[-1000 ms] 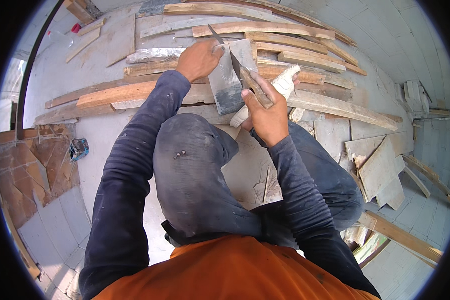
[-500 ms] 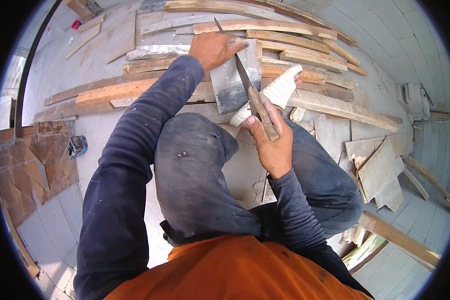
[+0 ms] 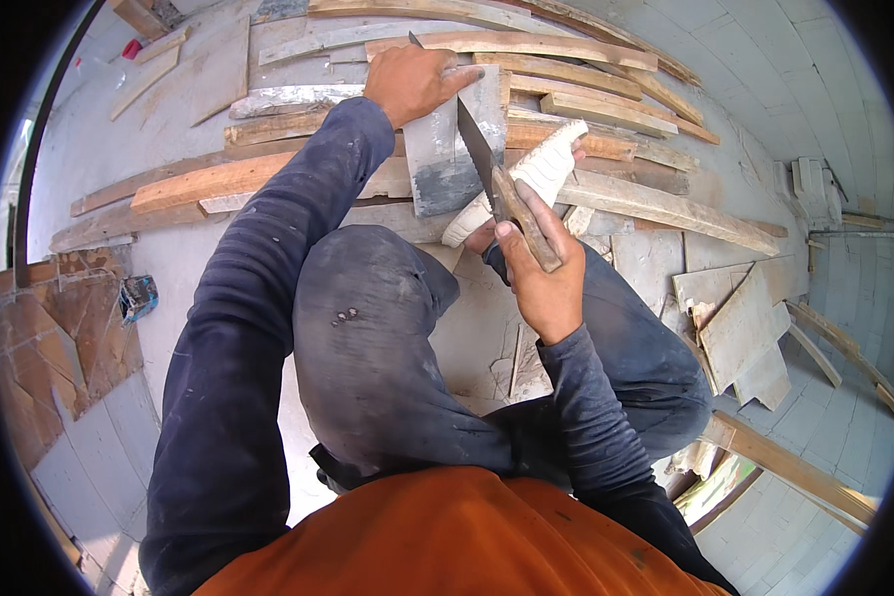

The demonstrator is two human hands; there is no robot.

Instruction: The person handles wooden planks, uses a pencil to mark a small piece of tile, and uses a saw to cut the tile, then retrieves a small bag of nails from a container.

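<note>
Beyond the bent knees (image 3: 368,273), in the head view, gripping with the right hand (image 3: 543,260) a hand saw (image 3: 476,145) with a dark toothed steel blade and a worn brown wooden handle. Aimed away and slightly leftward, over a flat rectangular grey board with a dark smeared near end (image 3: 445,186), then beneath the left hand (image 3: 410,84), with only the tip showing past the knuckles. Bent at the left fingers, by the far end of the board; impossible to tell whether pinching the blade, pressing the board, or both. Lying, as for the board, across long weathered brown timbers (image 3: 214,186).

Most worrying, probably: a cut to the left fingers, caused by resting so near the teeth, should the blade jump or be pulled back. Might also nick the white ribbed shoe (image 3: 548,162), just beside handle and blade, after a sideways slip. Could see the board rock or skid as well, given separate timbers underneath and perhaps only hand pressure above; likely then to bind or twist the blade.
</note>
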